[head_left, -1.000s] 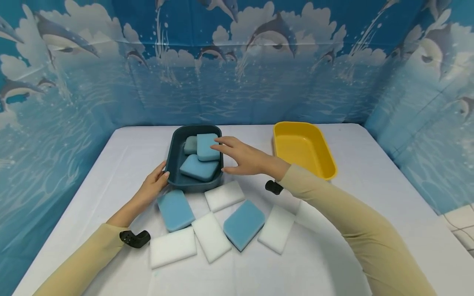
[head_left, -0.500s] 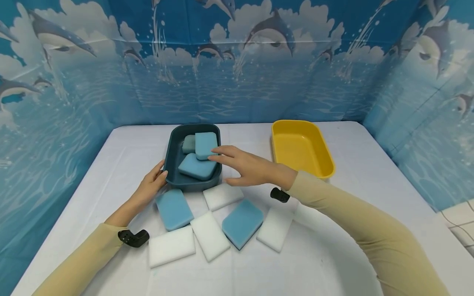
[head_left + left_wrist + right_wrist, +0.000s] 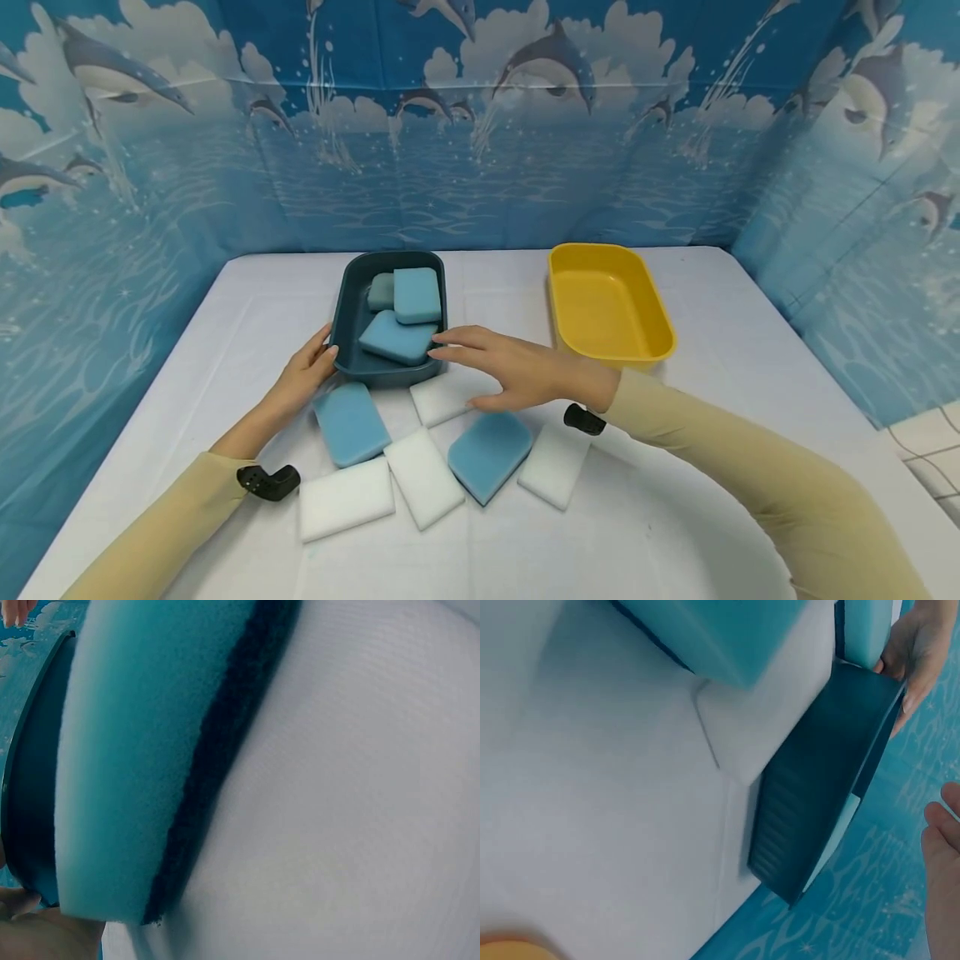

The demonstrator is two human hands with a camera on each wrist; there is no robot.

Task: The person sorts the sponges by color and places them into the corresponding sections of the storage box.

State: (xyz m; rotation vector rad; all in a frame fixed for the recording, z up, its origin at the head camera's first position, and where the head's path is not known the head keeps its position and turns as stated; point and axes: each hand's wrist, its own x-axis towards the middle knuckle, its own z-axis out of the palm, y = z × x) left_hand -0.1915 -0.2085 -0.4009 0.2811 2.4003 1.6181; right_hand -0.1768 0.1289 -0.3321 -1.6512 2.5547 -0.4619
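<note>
My left hand [image 3: 303,371] holds the left side of a dark teal plastic tub [image 3: 390,377], its thumb at the rim and its fingers along the wall. Inside the tub lie a few blue sponges: one [image 3: 417,295] overlaps the others and another [image 3: 397,338] is nearer. Over the tub's near right corner hovers my right hand [image 3: 517,367], fingers extended, holding nothing. Below it are a white sponge [image 3: 442,400], partly hidden by the hand, and a blue sponge [image 3: 491,458] with a dark underside. A second blue sponge [image 3: 150,765] looms large in the left wrist view.
A yellow tub [image 3: 611,312] stands at the back right with nothing in it. More white sponges lie in front: one at left [image 3: 347,502], one in the middle [image 3: 424,479], one at right [image 3: 555,467]. A dolphin-print curtain [image 3: 480,192] hangs behind the white table [image 3: 712,483].
My right hand has drawn back from the sponges in the dark teal tub, toward me and slightly right, staying empty. My left hand keeps its place on the tub.
</note>
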